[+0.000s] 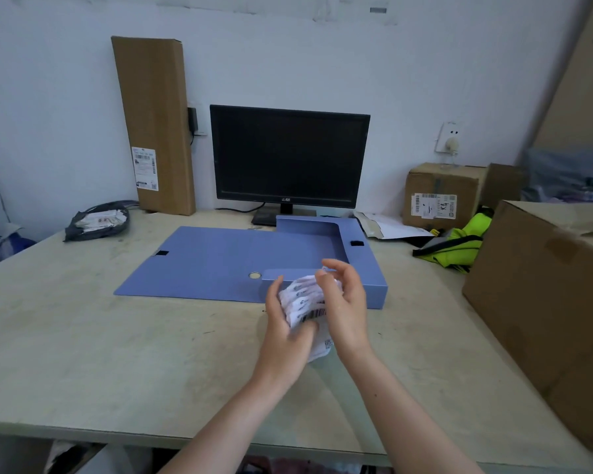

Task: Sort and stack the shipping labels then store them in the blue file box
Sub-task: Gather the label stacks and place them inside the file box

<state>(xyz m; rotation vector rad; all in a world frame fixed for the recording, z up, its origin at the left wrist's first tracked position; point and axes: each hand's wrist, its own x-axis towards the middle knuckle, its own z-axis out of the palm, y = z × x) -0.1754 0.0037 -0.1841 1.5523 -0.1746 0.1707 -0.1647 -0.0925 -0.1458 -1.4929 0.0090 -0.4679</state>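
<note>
Two hands hold a crumpled bunch of white paper shipping labels (304,300) over the pale worktop (124,340), just in front of the open blue plastic file box (356,234).

The left hand (284,325) has its grip closed around the left side and bottom of the labels. The right hand (343,311) curls its grip onto the top and right side of the same bunch. The box's flat lid (202,261) lies open to the left, touching the worktop. Behind the box stands a black computer screen (288,155). A tall brown cardboard box (154,124) leans on the wall. A big brown cardboard box (545,285) sits far to the right.
</note>
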